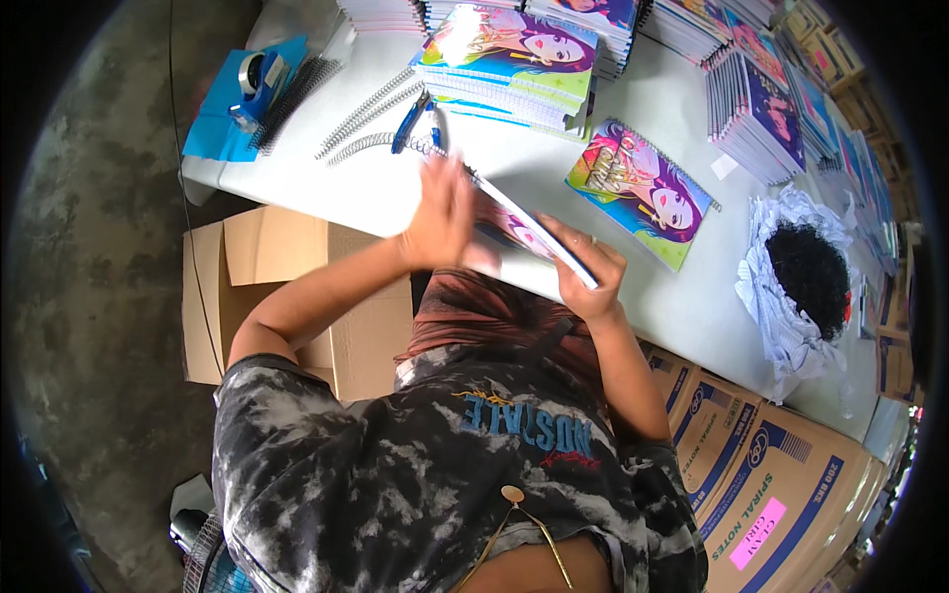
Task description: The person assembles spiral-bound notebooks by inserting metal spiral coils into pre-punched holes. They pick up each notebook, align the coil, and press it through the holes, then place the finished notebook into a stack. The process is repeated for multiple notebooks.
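My right hand (pixel 591 265) is closed around the near end of a notebook (pixel 524 229), which it holds tilted on edge above the table's front edge. Part of the colourful cover shows on the side facing my body. At the notebook's far end is my left hand (pixel 440 212), its fingers smeared by motion, so their grip is unclear. Just beyond it, a pair of blue-handled pliers (pixel 403 128) lies by loose metal spiral coils (pixel 366 117). A finished-looking spiral notebook (pixel 643 193) with an illustrated cover lies flat to the right of my hands.
A stack of spiral notebooks (pixel 509 59) stands at the back, with more stacks (pixel 756 119) at the right. A tape dispenser (pixel 259 84) sits on blue sheeting at the far left. Crumpled wrapping (pixel 766 296) surrounds a dark tangled bundle (pixel 809 272). Cardboard boxes (pixel 761 484) stand below the table.
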The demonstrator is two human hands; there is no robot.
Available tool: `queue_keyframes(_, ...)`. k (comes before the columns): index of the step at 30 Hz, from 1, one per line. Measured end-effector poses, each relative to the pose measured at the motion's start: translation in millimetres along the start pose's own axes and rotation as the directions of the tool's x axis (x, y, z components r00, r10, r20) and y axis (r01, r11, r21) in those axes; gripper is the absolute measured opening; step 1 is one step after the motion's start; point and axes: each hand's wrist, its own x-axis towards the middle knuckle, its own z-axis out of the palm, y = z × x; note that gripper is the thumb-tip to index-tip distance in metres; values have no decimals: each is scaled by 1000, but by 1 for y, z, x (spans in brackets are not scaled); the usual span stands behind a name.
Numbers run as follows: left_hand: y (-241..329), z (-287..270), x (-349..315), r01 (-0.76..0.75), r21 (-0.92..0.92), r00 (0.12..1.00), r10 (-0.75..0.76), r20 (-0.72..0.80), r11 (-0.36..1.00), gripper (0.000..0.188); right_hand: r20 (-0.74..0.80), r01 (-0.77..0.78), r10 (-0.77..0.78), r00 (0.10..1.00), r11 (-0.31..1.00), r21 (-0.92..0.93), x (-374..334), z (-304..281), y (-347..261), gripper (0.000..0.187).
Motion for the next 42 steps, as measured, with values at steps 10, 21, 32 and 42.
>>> queue_keyframes(10,13,-20,27,-360,135,933,360,25,923,111,-45,32,-34,998,999,-38,-2,2,5,38)
queue_keyframes(21,10,-7,18,40,57,851,-64,521,998,97,42,77,-77,996,997,-9,3,11,2,42)
queue_keyframes(32,13,10,57,-6,67,985,18,-173,998,98,-6,92,-92,996,996,4,11,23,8,48)
queue_keyframes(42,34,6,43,-102,-113,993,108,46,988,105,-9,-36,37,999,998,42,6,18,18,50)
